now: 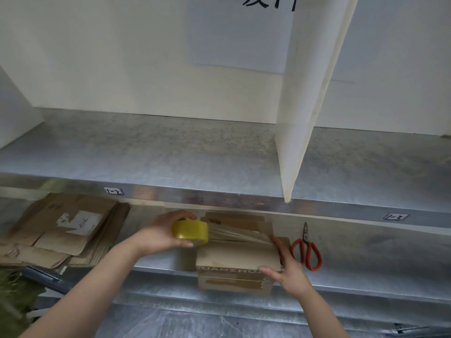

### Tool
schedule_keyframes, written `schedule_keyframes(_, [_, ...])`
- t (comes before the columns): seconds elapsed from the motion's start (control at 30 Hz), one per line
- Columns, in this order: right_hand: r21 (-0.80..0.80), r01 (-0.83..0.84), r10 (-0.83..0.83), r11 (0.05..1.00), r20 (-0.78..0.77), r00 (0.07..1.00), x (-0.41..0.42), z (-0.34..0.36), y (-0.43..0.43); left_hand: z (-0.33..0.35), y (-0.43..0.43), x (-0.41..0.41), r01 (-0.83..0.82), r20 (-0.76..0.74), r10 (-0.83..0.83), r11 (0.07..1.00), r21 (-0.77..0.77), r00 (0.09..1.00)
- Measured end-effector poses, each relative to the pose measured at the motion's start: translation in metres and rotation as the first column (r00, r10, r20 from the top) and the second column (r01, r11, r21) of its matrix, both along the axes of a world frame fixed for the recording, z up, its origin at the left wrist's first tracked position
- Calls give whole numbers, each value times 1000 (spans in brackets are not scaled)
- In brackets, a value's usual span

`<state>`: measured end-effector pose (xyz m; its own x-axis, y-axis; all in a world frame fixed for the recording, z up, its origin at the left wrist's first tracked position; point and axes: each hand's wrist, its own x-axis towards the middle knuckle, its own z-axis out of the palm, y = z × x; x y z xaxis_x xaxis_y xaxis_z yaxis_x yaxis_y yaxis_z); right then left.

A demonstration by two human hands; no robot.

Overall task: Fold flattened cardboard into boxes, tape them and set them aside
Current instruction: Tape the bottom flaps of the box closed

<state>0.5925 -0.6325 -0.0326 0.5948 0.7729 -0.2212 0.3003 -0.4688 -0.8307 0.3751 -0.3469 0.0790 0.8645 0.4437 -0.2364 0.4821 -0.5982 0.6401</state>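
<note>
A small brown cardboard box (238,258) stands on the lower metal shelf (380,254), its front hanging over the shelf edge. My left hand (162,234) grips a yellow roll of clear tape (191,232) at the box's upper left. A strip of clear tape (240,234) stretches from the roll across the box top to the right. My right hand (288,265) holds the box's right side, fingers along the top right edge on the tape's end, thumb on the front corner. A stack of flattened cardboard (61,231) lies at the left of the shelf.
Orange-handled scissors (308,250) lie on the shelf just right of the box. An upper metal shelf (170,152) juts out above, with a white divider panel (305,118) standing on it. Green material (14,293) sits at the lower left.
</note>
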Motion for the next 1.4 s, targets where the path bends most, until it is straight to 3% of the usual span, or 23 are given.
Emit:
schedule_keyframes(0.3, [-8,-11,11,1000,4,1000,-3,-1,1,-7,0,-10,-18,5,17,990,142,1000])
schedule_keyframes(0.57, [3,-5,5,1000,-33,999,-2,-4,1,-12,22,-2,11,-187,41,964,267,981])
schedule_keyframes(0.83, [1,14,-14,1000,-51,999,-1,-8,1,-53,21,-6,5,-332,67,978,209,941])
schedule_keyframes(1.1, [-4,22,-22,1000,-37,999,-3,-8,3,-69,25,-2,-21,-301,74,985,174,951])
schedule_keyframes(1.4, [-78,-113,115,991,32,993,0,1,5,-74,30,-10,-20,-156,36,994,104,987])
